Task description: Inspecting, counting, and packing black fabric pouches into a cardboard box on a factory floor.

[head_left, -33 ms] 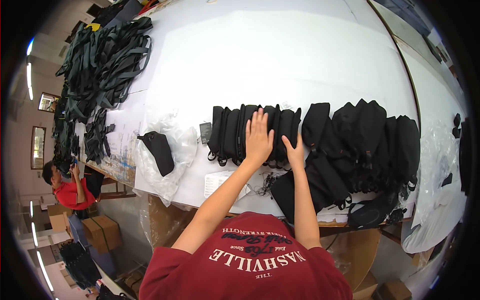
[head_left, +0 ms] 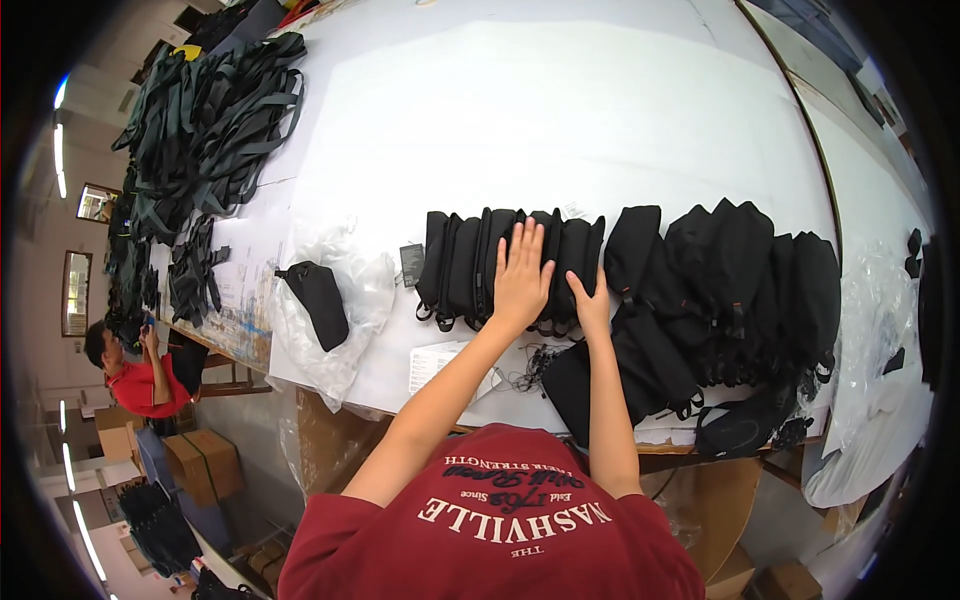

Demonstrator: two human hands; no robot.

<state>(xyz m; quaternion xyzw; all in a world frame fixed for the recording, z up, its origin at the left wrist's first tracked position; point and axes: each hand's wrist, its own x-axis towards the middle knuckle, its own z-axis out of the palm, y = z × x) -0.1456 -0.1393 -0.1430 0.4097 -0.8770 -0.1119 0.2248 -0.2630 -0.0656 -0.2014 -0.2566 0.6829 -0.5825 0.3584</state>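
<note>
Two-handed, braces row of black pouches (head_left: 460, 265), apparently against slumping: lays left hand (head_left: 521, 288) flat, fingers slightly spread; sets right hand (head_left: 593, 310) at row's right end, thumb wide.

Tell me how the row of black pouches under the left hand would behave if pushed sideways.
The row of black pouches would probably give a little, since the fabric looks soft and padded. It may spread or lean apart, as no band shows around it. The small loops along its near edge look floppy and might catch.
</note>
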